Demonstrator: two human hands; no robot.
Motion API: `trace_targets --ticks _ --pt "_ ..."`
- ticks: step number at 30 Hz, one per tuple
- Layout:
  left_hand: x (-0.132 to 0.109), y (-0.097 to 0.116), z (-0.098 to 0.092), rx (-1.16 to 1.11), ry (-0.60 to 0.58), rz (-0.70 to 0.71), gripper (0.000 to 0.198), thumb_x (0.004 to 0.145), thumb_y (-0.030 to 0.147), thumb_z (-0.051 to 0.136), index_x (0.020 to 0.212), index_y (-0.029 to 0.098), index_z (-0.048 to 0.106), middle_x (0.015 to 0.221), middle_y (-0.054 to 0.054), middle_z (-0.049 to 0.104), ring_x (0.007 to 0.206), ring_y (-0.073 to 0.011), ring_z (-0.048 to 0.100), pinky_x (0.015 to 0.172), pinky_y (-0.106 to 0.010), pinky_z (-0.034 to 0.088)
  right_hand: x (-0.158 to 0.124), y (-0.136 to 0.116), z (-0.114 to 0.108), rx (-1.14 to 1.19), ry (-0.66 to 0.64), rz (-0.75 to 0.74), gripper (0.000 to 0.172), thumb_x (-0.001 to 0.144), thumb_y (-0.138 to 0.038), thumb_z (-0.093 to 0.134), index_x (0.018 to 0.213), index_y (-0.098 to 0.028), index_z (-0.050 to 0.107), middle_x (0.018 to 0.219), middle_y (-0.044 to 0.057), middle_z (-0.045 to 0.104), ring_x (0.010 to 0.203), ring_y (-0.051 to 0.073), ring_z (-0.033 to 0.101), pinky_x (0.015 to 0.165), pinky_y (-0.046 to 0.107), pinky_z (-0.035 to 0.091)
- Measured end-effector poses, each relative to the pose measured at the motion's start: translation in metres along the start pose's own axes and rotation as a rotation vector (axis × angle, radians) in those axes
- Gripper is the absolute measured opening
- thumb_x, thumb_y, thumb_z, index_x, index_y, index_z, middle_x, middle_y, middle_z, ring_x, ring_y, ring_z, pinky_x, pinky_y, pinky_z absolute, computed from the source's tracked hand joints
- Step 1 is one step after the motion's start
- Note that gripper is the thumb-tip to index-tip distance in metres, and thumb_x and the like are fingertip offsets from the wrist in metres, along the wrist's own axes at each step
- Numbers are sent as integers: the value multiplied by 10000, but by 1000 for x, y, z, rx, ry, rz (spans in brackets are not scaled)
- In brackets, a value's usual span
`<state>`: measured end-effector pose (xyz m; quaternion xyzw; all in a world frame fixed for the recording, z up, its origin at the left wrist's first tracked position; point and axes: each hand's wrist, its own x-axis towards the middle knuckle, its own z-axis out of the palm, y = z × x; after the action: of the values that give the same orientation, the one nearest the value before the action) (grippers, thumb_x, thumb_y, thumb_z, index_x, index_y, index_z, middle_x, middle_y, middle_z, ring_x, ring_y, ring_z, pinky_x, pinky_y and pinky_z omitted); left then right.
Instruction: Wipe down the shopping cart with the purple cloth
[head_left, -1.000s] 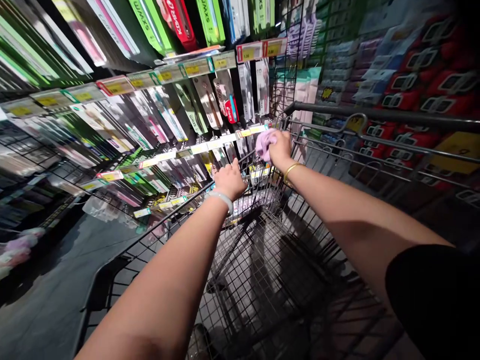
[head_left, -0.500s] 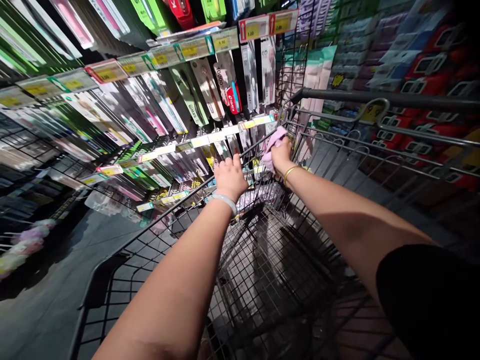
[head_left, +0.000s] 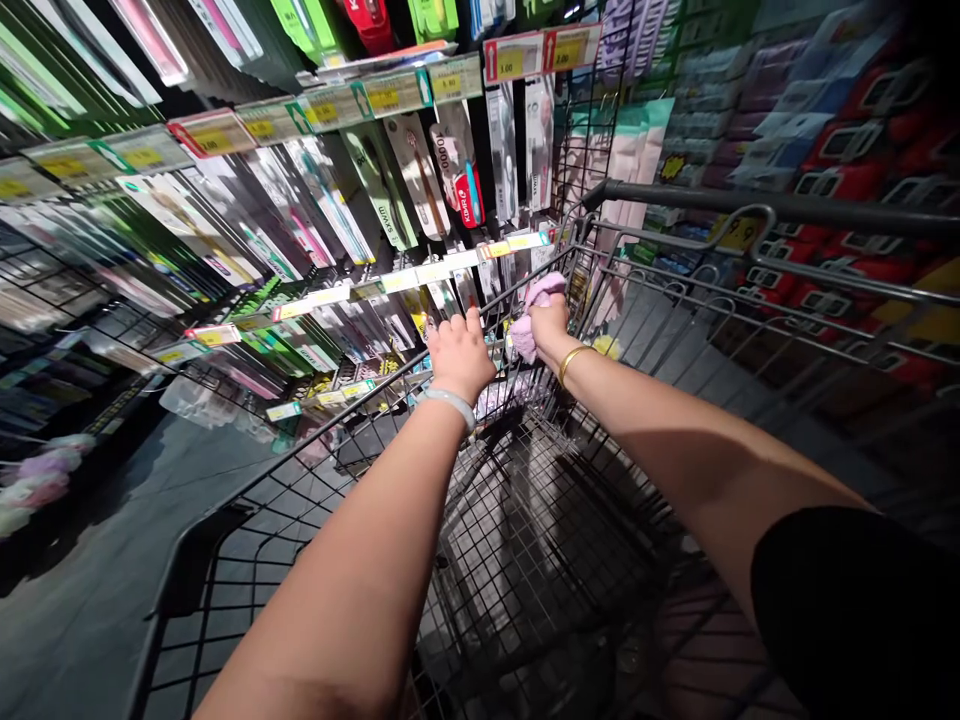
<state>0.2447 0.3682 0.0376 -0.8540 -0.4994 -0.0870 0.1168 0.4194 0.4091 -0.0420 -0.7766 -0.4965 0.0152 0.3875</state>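
A lilac cloth (head_left: 546,287) is bunched in my right hand (head_left: 552,328), which is closed around it against the inner mesh at the cart's corner. A gold bangle circles that wrist. To its left, my left hand (head_left: 459,358) grips the black top rim of the shopping cart (head_left: 319,437), its fingers bent over the far side. A pale bangle sits on the left wrist. Below both arms the wire mesh of the cart's basket shows, with the grey floor visible through it.
Just beyond the cart, packaged toothbrushes (head_left: 420,180) hang in rows on a rack with price strips (head_left: 435,272). Red packages (head_left: 855,200) are stacked at the right. A thick black bar (head_left: 750,203) crosses the cart's right side. Grey floor (head_left: 97,620) lies at the left.
My right hand has moved slightly down and left along the cart's corner with the lilac cloth, whose folds have shifted. My left hand stays on the rim.
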Motion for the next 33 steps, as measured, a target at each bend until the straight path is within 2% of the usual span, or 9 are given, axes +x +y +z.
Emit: trace_targets --ticks 3,7,10,14,18,21,25,29,33 --pt "0 -1 -3 1 -14 6 815 762 288 580 1513 126 310 1292 -183 526 1187 -353 474 1069 -474 310 -18 1 -18 -256 -131 -94 394 892 -211 490 1272 -145 569 1197 184 558 998 282 579 865 402 462" --pt "-1 -5 -8 -13 -50 37 875 751 307 603 1538 112 273 1307 -193 519 1205 -353 471 1021 -445 367 -45 2 -48 -418 -327 -343 145 769 -94 612 841 -178 706 1012 146 637 993 291 556 862 413 437" --pt "-1 -9 -11 -16 -59 56 909 754 304 610 1556 100 234 1343 -206 508 1241 -360 459 1038 -451 364 -23 -2 -94 -492 -309 -435 205 782 -45 531 738 -162 694 1005 183 643 1077 337 503 909 485 390" --pt "1 -4 -19 -45 -140 -10 901 764 288 609 1559 100 229 1463 -229 444 1376 -376 370 1116 -488 300 17 -6 -166 -632 -160 -511 274 839 -77 454 833 -145 719 1045 214 634 1124 373 447 902 530 363" --pt "-2 41 -34 -60 -88 -41 845 817 330 576 1543 39 256 1627 -226 188 1518 -362 103 1213 -537 77 -3 1 -192 -736 -253 -566 239 829 -80 504 853 -154 730 1008 198 660 1045 341 509 834 462 401" --pt "-19 101 -48 -213 -141 110 863 850 433 556 1537 6 256 1617 -220 229 1510 -340 173 1230 -473 134 -26 6 -195 -713 -393 -581 160 780 -81 604 767 -177 731 905 155 686 940 294 566 792 397 422" --pt "-66 171 -81 -441 -347 244 830 901 449 472 1535 -35 239 1609 -235 233 1508 -346 182 1234 -444 171 -24 8 -224 -740 -306 -579 227 842 -80 533 844 -152 748 1033 188 675 1066 331 543 834 414 416" --pt "-127 200 -129 -657 -523 359 749 956 477 340 1528 -2 283 1591 -215 301 1485 -337 258 1216 -434 231 -30 16 -247 -883 -298 -686 287 902 -118 469 998 -131 739 1108 183 664 1065 309 548 817 390 421" --pt "-180 209 -156 -697 -516 472 768 943 633 346 1487 92 391 1398 -205 564 1290 -347 523 1142 -480 347 -51 21 -252 -891 -453 -781 166 855 -151 586 836 -168 750 970 108 710 937 234 586 767 320 420"
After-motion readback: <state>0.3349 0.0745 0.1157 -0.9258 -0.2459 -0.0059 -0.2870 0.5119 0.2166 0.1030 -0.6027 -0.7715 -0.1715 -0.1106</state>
